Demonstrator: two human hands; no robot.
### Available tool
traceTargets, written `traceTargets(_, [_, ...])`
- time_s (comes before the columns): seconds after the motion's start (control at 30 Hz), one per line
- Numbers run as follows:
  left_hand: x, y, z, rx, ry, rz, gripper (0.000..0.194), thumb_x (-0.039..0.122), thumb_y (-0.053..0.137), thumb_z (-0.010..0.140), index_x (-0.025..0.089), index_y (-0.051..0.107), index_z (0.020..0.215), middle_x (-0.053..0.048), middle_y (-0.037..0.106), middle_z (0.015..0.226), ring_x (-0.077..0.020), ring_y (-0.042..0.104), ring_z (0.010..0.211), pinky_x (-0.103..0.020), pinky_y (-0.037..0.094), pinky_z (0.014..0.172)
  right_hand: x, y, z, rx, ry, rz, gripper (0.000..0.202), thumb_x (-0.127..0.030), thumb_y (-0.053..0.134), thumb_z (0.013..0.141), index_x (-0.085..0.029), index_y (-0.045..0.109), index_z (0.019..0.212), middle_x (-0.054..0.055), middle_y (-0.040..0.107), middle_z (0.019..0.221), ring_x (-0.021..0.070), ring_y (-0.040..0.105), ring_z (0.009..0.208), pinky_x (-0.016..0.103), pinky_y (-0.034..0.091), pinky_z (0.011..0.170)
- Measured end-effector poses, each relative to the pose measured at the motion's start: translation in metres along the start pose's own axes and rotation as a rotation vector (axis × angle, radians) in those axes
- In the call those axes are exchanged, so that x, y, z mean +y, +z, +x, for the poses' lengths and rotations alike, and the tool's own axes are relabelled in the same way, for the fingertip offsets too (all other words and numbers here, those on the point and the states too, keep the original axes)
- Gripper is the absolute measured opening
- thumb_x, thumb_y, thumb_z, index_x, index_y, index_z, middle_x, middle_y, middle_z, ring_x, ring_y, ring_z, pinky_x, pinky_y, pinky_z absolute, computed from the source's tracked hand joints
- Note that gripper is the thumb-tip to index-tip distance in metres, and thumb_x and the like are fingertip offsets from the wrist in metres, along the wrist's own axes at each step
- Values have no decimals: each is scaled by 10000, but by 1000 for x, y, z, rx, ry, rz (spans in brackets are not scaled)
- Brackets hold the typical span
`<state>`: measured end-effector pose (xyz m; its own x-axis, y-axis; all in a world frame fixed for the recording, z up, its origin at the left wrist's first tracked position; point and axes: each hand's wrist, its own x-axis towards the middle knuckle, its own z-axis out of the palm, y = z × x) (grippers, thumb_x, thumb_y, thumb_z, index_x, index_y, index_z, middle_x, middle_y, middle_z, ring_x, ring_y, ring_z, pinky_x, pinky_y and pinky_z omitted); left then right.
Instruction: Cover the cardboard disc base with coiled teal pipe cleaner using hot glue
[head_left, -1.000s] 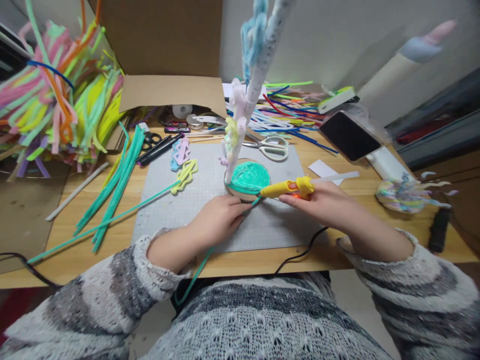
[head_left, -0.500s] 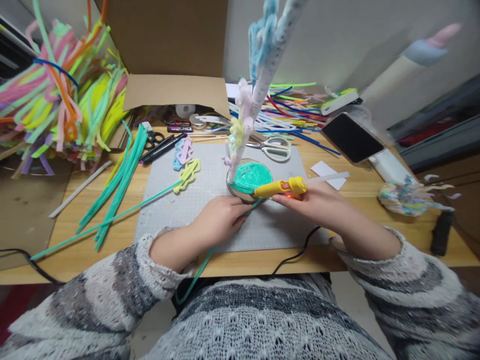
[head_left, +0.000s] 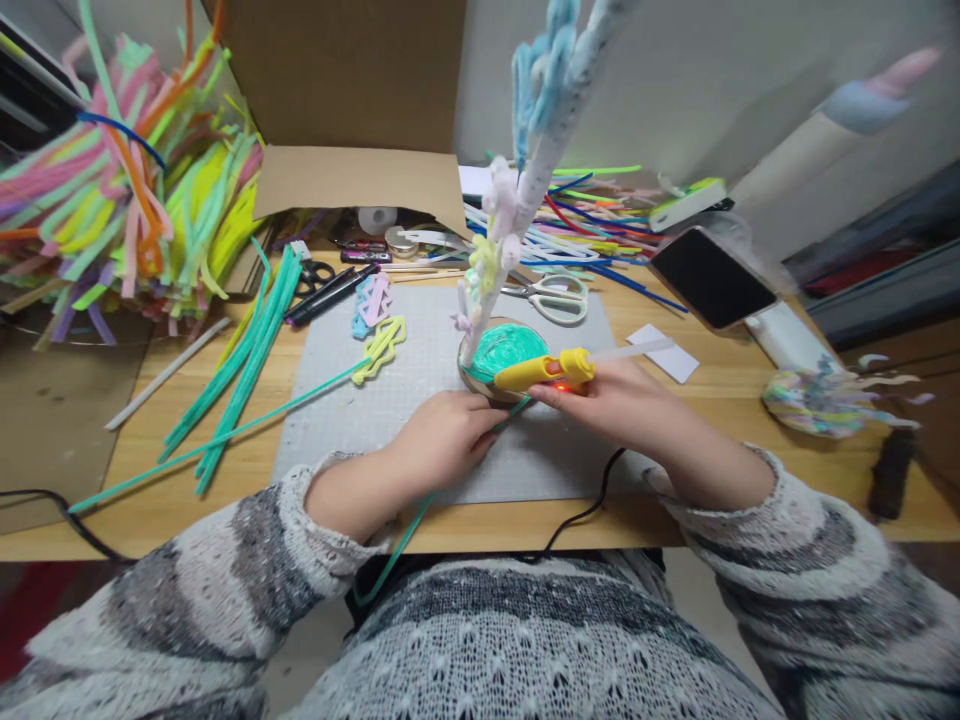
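Observation:
My right hand (head_left: 600, 400) is wrapped round a yellow hot glue gun (head_left: 546, 370), whose red light glows and whose clear glue stick juts out behind. Its nozzle touches or hovers over the near edge of a round base (head_left: 514, 348) covered in coiled green pipe cleaner. From the base's left side rises a slanting white pole (head_left: 551, 145) with pastel fuzzy flowers. My left hand (head_left: 444, 440) is closed at the near edge of the base, pinching a green pipe cleaner (head_left: 405, 545) that trails down toward my lap. Its fingertips are partly hidden.
A grey cutting mat (head_left: 322, 400) lies beneath. Around it are zigzag-bent pipe cleaners (head_left: 382, 350), loose green pipe cleaners (head_left: 251, 370), white-handled scissors (head_left: 559, 299), a phone (head_left: 712, 277) and a white card (head_left: 664, 353). A large pipe-cleaner bundle (head_left: 127, 200) stands left. The black cord (head_left: 592, 510) crosses the front edge.
The glue gun in my right hand has moved left along the near edge of the green base. My left hand stays almost in place. The view has shifted slightly.

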<state>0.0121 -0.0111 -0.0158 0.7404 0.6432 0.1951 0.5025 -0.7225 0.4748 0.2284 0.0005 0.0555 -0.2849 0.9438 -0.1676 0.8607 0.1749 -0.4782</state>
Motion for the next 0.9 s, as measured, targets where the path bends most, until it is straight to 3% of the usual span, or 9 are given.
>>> traceTargets(0.2, [0, 1, 1, -3, 5, -18, 273, 145, 543, 884, 159, 667, 1126, -83, 714, 980, -234, 666, 884, -381, 537, 778, -7, 1, 4, -19, 66, -67, 356, -539, 579, 842, -224, 733, 781, 10, 665, 623, 156, 555, 566, 261, 351, 508])
traceTargets(0.37, [0, 0, 1, -13, -2, -22, 282, 130, 546, 875, 151, 668, 1128, -90, 715, 997, -241, 669, 899, -389, 541, 789, -9, 5, 7, -7, 35, -33, 353, -536, 564, 856, -232, 741, 885, 21, 731, 760, 163, 601, 642, 260, 381, 543])
traceTargets(0.9, [-1, 3, -1, -4, 0, 10, 291, 142, 547, 870, 145, 663, 1136, -92, 716, 1005, -249, 673, 914, -399, 552, 799, -8, 22, 15, 56, -67, 26, 367, -550, 557, 869, -240, 746, 928, 31, 737, 820, 191, 638, 715, 289, 422, 601])
